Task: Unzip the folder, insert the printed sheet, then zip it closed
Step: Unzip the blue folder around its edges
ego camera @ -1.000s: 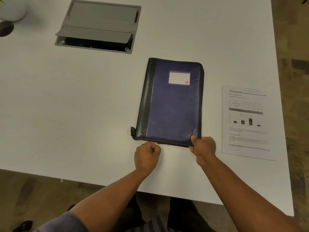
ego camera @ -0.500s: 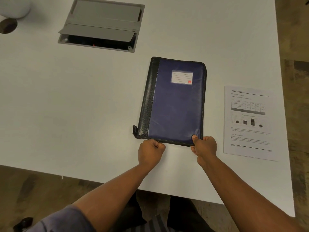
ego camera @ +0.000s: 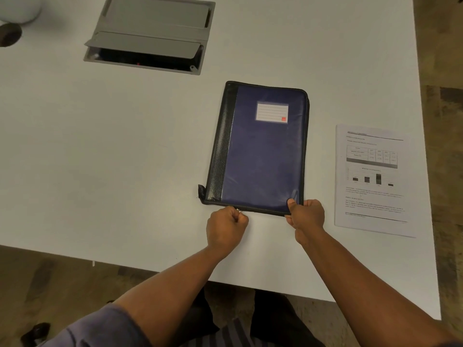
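The zip folder [ego camera: 260, 151], navy with a black spine strip, lies closed on the white table [ego camera: 100, 159], its lined white label [ego camera: 272, 112] blank apart from a small red mark. The left hand [ego camera: 225, 227] is curled tight, pinching the metal zipper pull [ego camera: 238, 210] at the folder's near edge; the right hand [ego camera: 306, 213] grips the near right corner, thumb on the cover. The printed sheet [ego camera: 373, 181] lies just right of the folder, showing a table and bar chart; its text is too small to read. A grey cable hatch [ego camera: 150, 33] sits open in the tabletop beyond, above a wood-patterned floor [ego camera: 448, 146].
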`<state>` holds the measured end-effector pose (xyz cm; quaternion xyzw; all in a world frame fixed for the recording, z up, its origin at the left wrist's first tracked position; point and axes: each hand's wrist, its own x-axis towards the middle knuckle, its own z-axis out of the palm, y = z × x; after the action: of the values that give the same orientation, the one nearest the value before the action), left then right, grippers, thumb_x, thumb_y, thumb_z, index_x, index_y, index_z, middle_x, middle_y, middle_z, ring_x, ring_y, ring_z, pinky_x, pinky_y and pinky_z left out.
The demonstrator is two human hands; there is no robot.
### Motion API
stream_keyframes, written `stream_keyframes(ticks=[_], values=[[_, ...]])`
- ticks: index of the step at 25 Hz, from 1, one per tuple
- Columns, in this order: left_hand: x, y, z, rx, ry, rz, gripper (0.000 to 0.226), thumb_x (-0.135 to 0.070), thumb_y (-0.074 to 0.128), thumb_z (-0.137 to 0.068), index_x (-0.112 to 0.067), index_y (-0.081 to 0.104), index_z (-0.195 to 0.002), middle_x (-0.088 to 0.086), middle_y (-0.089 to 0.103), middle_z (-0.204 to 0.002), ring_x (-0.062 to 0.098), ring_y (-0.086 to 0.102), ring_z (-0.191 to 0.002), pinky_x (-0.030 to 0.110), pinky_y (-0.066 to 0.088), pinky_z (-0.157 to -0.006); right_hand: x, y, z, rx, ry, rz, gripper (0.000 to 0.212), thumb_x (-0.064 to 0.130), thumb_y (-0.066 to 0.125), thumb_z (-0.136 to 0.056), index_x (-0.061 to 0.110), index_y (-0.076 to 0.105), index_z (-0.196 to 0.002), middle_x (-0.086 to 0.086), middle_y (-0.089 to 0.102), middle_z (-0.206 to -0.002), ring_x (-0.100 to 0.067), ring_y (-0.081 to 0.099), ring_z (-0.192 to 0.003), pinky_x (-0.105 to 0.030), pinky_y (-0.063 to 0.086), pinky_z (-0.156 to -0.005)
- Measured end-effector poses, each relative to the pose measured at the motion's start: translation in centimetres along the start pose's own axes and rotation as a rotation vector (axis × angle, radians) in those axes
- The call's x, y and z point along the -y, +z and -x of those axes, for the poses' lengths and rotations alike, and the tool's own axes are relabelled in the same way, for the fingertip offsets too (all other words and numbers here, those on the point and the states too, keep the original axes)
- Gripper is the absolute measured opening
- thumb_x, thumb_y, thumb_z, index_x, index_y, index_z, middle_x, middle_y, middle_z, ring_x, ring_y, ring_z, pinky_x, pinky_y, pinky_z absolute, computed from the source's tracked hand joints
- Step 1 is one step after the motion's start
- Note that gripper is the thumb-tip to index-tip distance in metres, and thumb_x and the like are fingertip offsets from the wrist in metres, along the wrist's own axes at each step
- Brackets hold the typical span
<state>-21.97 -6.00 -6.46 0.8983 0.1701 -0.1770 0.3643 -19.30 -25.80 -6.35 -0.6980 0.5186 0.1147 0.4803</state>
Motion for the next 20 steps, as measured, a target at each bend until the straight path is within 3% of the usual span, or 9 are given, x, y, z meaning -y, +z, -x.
stream_keyframes(ticks=[7,11,14,17,18,20], values=[[0.5,0.0,0.2,-0.033,-0.039,0.039,0.027,-0.026,0.065,-0.084,-0.021,0.063,-0.058,-0.009,0.059,-0.050,0.008,0.052,-0.045,0.018,0.039,-0.048,-0.1,0.1,0.3,-0.024,0.009,-0.038,0.027,0.026,0.075,-0.086,0.013,0.055,-0.098,-0.007,0.062,-0.095,-0.021,0.063,-0.071,-0.021,0.052,-0.049],[1.5,-0.7,0.4,0.041,0.061,0.059,0.021,-0.034,0.066,-0.090,-0.026,0.070,-0.071,-0.013,0.064,-0.057,0.006,0.060,-0.053,0.022,0.050,-0.056,-0.6,0.0,1.9,-0.060,-0.005,-0.183,0.033,0.027,0.077,-0.085,0.009,0.055,-0.101,-0.008,0.064,-0.092,-0.024,0.068,-0.072,-0.025,0.058,-0.056],[1.8,-2.0,0.4,-0.025,0.189,-0.098,0.022,-0.046,0.064,-0.089,-0.028,0.071,-0.077,-0.015,0.065,-0.064,0.006,0.059,-0.059,0.015,0.040,-0.054,-1.8,0.7,4.2,-0.076,0.024,-0.291,0.031,0.024,0.076,-0.084,0.010,0.052,-0.099,-0.006,0.064,-0.081,-0.022,0.066,-0.061,-0.031,0.059,-0.059],[2.0,-3.9,-1.0,-0.202,0.645,-0.333,0.023,-0.039,0.068,-0.084,-0.024,0.071,-0.101,-0.007,0.068,-0.099,0.016,0.057,-0.092,0.026,0.049,-0.071,-3.5,2.3,7.0,-0.025,-0.005,-0.228,0.019,0.020,0.070,-0.085,0.022,0.053,-0.092,-0.002,0.065,-0.083,-0.019,0.068,-0.066,-0.024,0.054,-0.053],[1.8,-4.7,-2.0,-0.173,0.726,-0.415,0.034,-0.040,0.069,-0.082,-0.024,0.069,-0.113,-0.003,0.066,-0.118,0.023,0.054,-0.110,0.034,0.052,-0.085,-3.9,2.9,7.7,0.008,-0.033,-0.169,0.016,0.020,0.070,-0.085,0.025,0.055,-0.089,-0.001,0.066,-0.084,-0.019,0.068,-0.068,-0.023,0.055,-0.054],[0.9,-6.4,-4.0,-0.012,0.727,-0.626,0.059,-0.043,0.073,-0.080,-0.029,0.058,-0.135,0.002,0.047,-0.152,0.035,0.033,-0.142,0.047,0.041,-0.109,-4.6,4.1,8.7,0.098,-0.116,-0.047,0.013,0.021,0.071,-0.085,0.027,0.060,-0.081,0.002,0.068,-0.082,-0.018,0.067,-0.070,-0.027,0.059,-0.061]])
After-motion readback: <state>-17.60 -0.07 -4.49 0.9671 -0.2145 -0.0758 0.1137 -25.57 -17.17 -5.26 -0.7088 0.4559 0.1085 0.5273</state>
